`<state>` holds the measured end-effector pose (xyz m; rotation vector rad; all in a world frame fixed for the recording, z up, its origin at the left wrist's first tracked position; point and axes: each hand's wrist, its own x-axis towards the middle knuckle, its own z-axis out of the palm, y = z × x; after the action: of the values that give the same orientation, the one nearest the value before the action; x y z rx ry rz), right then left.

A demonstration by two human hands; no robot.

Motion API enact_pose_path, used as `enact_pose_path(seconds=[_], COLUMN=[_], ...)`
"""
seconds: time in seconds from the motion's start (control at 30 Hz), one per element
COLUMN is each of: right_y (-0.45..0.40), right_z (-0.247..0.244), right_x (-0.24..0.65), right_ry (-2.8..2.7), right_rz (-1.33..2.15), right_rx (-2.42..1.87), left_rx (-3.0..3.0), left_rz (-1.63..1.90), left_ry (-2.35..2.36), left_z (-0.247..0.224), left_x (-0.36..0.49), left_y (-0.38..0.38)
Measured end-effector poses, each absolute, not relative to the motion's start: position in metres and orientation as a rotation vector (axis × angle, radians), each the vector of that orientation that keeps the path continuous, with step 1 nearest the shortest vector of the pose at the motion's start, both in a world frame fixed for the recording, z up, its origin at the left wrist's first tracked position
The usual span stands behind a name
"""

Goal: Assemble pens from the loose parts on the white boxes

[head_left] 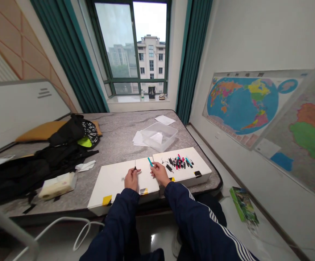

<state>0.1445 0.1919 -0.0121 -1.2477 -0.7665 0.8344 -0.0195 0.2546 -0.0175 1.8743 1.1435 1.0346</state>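
Object (135, 167) in L hand (132, 179): black, too small to ID; R hand (160, 173) holds teal pen (150, 161).

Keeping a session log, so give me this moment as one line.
left hand: small dark pen part | right hand: teal pen | loose pens: on white board

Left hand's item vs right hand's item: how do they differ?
The thin dark pen part in the left hand is black-looking, while the teal marker in the right hand is bright teal. The dark pen part is slimmer than the teal marker. The dark pen part stands nearly upright; the teal marker tilts. Both are held in the fingers above the white board.
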Motion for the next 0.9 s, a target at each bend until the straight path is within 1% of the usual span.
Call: enact_pose_path(seconds=[0.1, 0.27, 0.5, 0.73, 0.9], right_y=[0.192, 0.192, 0.194, 0.193, 0.191], right_z=[-0.014, -0.016, -0.019, -0.017, -0.015], right_x=[0.144, 0.142, 0.147, 0.148, 0.147], right_ry=[-0.756, -0.815, -0.83, -0.838, -0.815], right_rz=[0.846, 0.84, 0.869, 0.885, 0.918], right_rx=[-1.257, -1.338, -1.327, -1.261, -1.237], left_rx=[1.58, 1.376, 1.352, 1.341, 1.326], left_rz=[1.143, 1.203, 1.14, 1.153, 1.074], left_ry=[0.972, 0.891, 0.798, 0.812, 0.8], left_z=[-0.014, -0.016, -0.024, -0.025, -0.026], left_x=[-0.024, -0.024, -0.021, -0.029, -0.031], left_y=[0.259, 0.268, 0.284, 0.29, 0.302])
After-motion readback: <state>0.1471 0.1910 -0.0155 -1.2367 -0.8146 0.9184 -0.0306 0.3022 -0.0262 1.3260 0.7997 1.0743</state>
